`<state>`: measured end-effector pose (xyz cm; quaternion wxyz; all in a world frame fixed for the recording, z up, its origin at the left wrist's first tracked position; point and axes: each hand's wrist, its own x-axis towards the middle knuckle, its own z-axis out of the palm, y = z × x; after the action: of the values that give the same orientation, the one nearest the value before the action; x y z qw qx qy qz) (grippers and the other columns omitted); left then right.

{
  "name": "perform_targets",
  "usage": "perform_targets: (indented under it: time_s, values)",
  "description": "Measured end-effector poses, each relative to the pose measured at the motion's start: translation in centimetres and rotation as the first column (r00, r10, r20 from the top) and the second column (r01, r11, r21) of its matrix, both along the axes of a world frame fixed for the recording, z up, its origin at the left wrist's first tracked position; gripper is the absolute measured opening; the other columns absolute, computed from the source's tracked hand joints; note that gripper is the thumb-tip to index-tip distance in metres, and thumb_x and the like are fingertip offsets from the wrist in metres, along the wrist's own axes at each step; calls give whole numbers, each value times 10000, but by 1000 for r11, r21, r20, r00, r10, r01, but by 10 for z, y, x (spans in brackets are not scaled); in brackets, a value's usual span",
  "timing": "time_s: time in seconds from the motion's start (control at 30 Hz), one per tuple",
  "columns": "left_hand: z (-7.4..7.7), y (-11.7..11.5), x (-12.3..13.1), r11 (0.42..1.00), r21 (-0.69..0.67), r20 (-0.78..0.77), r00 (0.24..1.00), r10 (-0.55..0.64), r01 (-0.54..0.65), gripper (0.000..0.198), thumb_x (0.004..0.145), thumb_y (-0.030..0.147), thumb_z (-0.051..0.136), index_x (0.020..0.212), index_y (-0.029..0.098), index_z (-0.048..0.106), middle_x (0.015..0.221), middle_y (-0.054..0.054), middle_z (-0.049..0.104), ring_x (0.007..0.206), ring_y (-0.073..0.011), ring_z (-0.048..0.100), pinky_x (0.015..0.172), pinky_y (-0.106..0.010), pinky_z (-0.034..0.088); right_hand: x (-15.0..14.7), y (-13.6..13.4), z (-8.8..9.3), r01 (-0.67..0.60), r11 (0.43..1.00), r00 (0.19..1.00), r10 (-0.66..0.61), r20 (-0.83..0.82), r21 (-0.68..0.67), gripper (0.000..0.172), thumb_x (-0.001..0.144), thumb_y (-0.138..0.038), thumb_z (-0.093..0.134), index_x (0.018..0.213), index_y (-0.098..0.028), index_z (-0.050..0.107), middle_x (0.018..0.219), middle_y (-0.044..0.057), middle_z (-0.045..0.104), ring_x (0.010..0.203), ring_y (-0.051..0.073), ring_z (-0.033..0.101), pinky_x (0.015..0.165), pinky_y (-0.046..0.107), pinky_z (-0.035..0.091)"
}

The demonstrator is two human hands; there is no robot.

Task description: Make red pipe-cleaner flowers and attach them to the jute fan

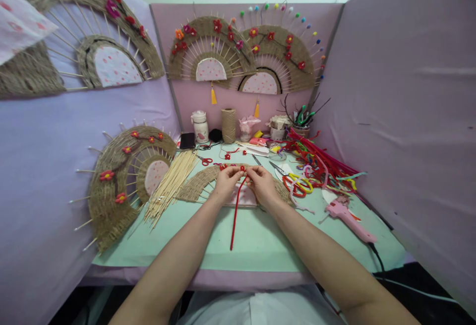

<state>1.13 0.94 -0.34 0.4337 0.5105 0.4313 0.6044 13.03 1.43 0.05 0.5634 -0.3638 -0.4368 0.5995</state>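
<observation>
My left hand [227, 183] and my right hand [261, 184] meet at the middle of the table, fingertips pinched close together. Between them is a red pipe cleaner [235, 216], its upper end bent into a small loop or flower shape and its long tail hanging down toward me. Both hands grip its upper part. Beneath and behind them lies a twine-wrapped fan [194, 186] with a pale, pink-spotted half-round centre, partly covered by my hands. Small red flowers lie at the fan's top edge, and a finished red flower [227, 156] rests beyond it.
Bamboo sticks [171, 182] lie left, by another fan [111, 181]. Red scissors [206, 161] sit behind them. On the right are yellow-handled scissors [304, 184], a heap of pipe cleaners [316, 159] and a pink glue gun [351, 221] with a cord. A twine spool [228, 125] stands at the back.
</observation>
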Motion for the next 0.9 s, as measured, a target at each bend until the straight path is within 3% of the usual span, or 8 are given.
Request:
perform_targets:
  time_s: [0.27, 0.4, 0.57, 0.7, 0.9]
  values:
    - [-4, -2, 7, 1000, -7, -8, 1000, 21, -21, 179, 644, 280, 664, 733, 128, 629, 681, -25, 635, 651, -128, 575, 667, -255, 445, -2, 0, -2, 26, 999, 1000, -26, -7, 38, 253, 619, -409, 673, 715, -209, 552, 559, -49, 530, 455, 86, 452, 454, 224, 380]
    - [-3, -5, 13, 999, -29, 33, 999, 33, -32, 198, 680, 309, 636, 754, 133, 583, 669, -10, 605, 619, -114, 571, 634, -251, 460, -3, -3, -2, 127, 983, 982, -144, 121, 133, 235, 651, -409, 645, 715, -195, 573, 583, -28, 552, 468, 94, 449, 456, 230, 368]
    - [-2, -10, 20, 995, -64, 62, 995, 79, -75, 213, 704, 320, 611, 804, 155, 520, 631, 22, 556, 507, -81, 521, 493, -203, 412, -3, -5, -1, 224, 934, 937, -285, 202, 278, 200, 669, -376, 626, 697, -179, 605, 692, 14, 613, 637, 136, 538, 627, 260, 440]
    - [-1, -8, 19, 995, -57, 70, 994, 82, -78, 206, 681, 306, 634, 761, 161, 511, 531, 61, 478, 429, -52, 416, 426, -179, 312, -3, -5, -1, 203, 935, 940, -269, 209, 291, 191, 670, -369, 630, 698, -180, 614, 694, 9, 618, 656, 135, 543, 651, 257, 436]
    - [9, -9, 8, 988, -142, 125, 991, -41, 59, 236, 608, 300, 675, 672, 161, 495, 462, 78, 419, 384, -40, 342, 403, -188, 233, 6, -2, 6, 71, 970, 943, -142, 300, 234, 201, 649, -384, 658, 668, -187, 620, 591, -14, 574, 509, 110, 461, 479, 232, 349]
